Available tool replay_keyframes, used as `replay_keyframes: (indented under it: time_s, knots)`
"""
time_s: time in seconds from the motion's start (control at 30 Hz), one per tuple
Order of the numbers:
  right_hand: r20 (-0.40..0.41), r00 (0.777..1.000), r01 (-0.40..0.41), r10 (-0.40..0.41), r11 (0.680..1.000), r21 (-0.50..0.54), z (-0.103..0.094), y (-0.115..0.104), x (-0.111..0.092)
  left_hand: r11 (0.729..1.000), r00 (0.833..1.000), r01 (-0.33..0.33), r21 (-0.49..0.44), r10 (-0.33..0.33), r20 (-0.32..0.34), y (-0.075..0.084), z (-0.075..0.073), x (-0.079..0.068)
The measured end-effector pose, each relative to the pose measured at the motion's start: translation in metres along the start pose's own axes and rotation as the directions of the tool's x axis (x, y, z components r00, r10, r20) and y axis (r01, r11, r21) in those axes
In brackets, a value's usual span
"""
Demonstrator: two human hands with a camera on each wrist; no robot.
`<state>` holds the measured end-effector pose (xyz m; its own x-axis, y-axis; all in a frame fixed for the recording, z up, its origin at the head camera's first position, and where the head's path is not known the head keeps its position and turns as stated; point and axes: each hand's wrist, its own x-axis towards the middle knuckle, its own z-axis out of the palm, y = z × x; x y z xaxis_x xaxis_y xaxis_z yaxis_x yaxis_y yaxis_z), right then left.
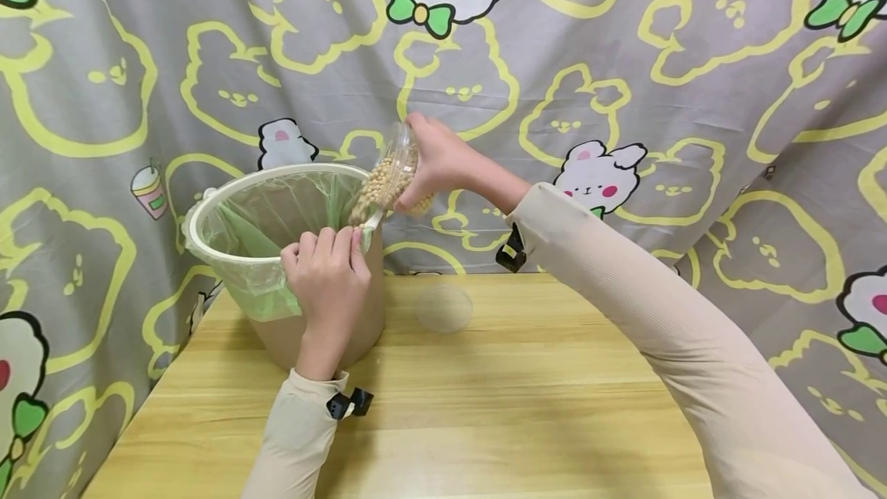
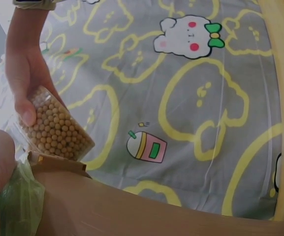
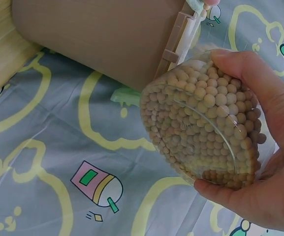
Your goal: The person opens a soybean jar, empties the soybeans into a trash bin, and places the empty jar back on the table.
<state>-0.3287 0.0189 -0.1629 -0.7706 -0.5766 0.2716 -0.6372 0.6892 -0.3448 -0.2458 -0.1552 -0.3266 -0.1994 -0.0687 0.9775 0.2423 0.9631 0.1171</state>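
A brownish trash bin (image 1: 367, 314) with a cream rim and a green plastic bag (image 1: 256, 291) inside stands at the left of the table. My left hand (image 1: 326, 276) grips its near right rim, fingers curled over the edge and bag. Above the right side of the rim, my right hand (image 1: 443, 156) holds a clear plastic jar (image 1: 402, 152), tipped with its mouth down toward the bin. Round beige beans, like soybeans (image 1: 377, 189), slide toward the mouth. Many beans (image 3: 201, 123) still fill the jar in the right wrist view.
On the wooden table (image 1: 499, 383), right of the bin, lies a clear round lid (image 1: 444, 308). A grey curtain (image 1: 457, 75) with cartoon prints hangs close behind the table and along its sides.
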Motion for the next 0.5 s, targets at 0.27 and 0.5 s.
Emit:
replay_keyframes:
  time_s: [0.27, 0.5]
  knots:
    - [0.009, 1.0, 0.001, -0.001, 1.0, -0.028, -0.0021, -0.0042, 0.0012, 1.0, 1.0, 0.019, -0.002, -0.019, 0.003, 0.0014, -0.0007, 0.0016]
    - [0.016, 1.0, -0.006, 0.007, 0.999, -0.052, -0.0023, -0.0066, 0.0015, 0.996, 0.996, 0.093, -0.01, -0.093, 0.013, 0.007, -0.0018, 0.0046]
